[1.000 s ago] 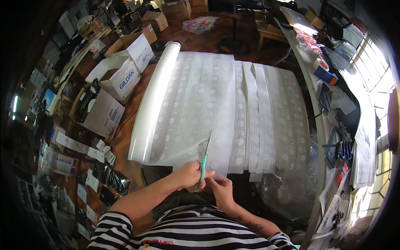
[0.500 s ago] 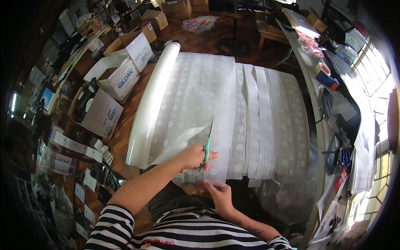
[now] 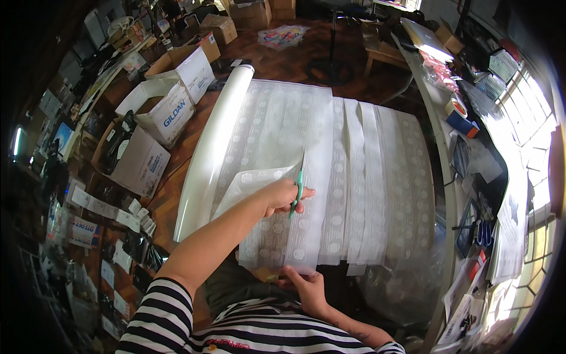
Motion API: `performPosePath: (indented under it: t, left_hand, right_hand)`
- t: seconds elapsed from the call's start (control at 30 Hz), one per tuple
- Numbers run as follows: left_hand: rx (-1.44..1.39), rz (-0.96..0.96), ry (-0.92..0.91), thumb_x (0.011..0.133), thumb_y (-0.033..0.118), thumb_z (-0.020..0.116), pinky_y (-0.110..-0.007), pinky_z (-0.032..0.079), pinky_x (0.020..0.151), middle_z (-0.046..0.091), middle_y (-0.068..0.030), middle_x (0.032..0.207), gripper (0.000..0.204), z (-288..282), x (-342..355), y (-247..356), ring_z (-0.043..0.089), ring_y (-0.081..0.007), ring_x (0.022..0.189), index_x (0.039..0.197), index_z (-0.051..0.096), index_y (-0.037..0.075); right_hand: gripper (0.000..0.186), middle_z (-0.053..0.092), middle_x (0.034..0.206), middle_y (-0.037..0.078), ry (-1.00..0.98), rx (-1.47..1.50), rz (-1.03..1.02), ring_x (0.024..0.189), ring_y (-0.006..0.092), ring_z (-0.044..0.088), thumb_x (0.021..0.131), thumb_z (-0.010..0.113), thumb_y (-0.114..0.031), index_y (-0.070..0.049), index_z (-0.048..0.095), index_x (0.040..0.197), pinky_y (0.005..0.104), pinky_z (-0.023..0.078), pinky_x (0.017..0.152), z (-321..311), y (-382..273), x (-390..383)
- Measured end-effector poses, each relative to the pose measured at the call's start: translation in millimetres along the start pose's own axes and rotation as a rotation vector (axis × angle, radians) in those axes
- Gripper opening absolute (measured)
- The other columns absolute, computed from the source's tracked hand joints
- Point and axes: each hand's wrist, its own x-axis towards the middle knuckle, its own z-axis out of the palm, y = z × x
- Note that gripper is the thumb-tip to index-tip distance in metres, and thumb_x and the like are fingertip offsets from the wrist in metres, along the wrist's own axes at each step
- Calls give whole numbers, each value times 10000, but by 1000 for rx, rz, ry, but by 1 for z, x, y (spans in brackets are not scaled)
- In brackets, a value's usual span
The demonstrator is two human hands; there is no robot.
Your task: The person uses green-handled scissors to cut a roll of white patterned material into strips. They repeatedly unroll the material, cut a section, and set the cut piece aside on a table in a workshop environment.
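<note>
A wide sheet of translucent printed film (image 3: 274, 127) lies over the table, with rows of pale marks on it. My left hand (image 3: 282, 197) is closed around green-handled scissors (image 3: 299, 187), whose blades point away from me along a cut in the film. Left of the blades, a cut flap (image 3: 250, 180) curls up beside my wrist. My right hand (image 3: 308, 288) pinches the film's near edge between thumb and fingers, close to my body. Along the left side of the sheet lies a thick glossy film roll (image 3: 215, 150). Several separated film strips (image 3: 377, 177) overlap to the right.
White cardboard boxes (image 3: 168, 109) stand on the floor at the left, above scattered papers and packets. A long side table (image 3: 433, 100) on the right carries tape, papers and tools. Crumpled clear plastic (image 3: 395, 286) hangs by the table's near right corner.
My left hand and the scissors have moved away from me along the film, and the cut flap has opened wider. My right hand still grips the near edge, slightly closer to my body.
</note>
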Motion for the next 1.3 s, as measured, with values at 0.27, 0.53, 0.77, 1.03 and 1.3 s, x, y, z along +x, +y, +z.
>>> performPosePath:
  t: [0.27, 0.53, 0.77, 1.03, 1.3]
  left_hand:
    - [-4, -37, -10, 834, 330, 645, -237, 147, 365, 557, -52, 591, 312, -18, 26, 30, 230, -45, 376, 687, 493, 101]
    - [-43, -35, -32, 833, 343, 655, -220, 131, 353, 550, -22, 594, 314, -34, 56, 49, 239, -41, 390, 695, 496, 110]
    - [-13, -98, -38, 844, 350, 646, -210, 122, 348, 567, -50, 664, 333, -33, 65, 62, 212, -32, 402, 706, 477, 99]
    - [-71, -272, -191, 837, 352, 629, -100, 228, 298, 577, -138, 820, 340, -50, 41, 97, 292, 25, 383, 760, 452, 72]
    - [-55, -313, -301, 874, 287, 614, -105, 239, 307, 568, -121, 849, 297, -70, 52, 103, 314, 25, 404, 785, 455, 53]
  right_hand:
    - [235, 668, 881, 90, 21, -5, 29, 701, 149, 637, 864, 654, -148, 67, 644, 955, 261, 527, 691, 2, -6, -3]
    - [207, 674, 880, 99, 69, 1, 95, 711, 168, 655, 863, 648, -136, 53, 652, 946, 278, 544, 685, 2, -17, -4]
    - [240, 676, 870, 109, 82, -6, 164, 722, 160, 656, 861, 657, -158, 66, 651, 949, 264, 538, 688, 0, -20, -3]
    - [193, 682, 897, 146, 7, -3, -16, 772, 208, 673, 856, 651, -115, 63, 661, 930, 318, 549, 737, 1, -40, -18]
    - [180, 686, 920, 152, -3, -121, -108, 802, 227, 679, 847, 657, -102, 60, 668, 925, 342, 537, 801, 3, -69, -33]
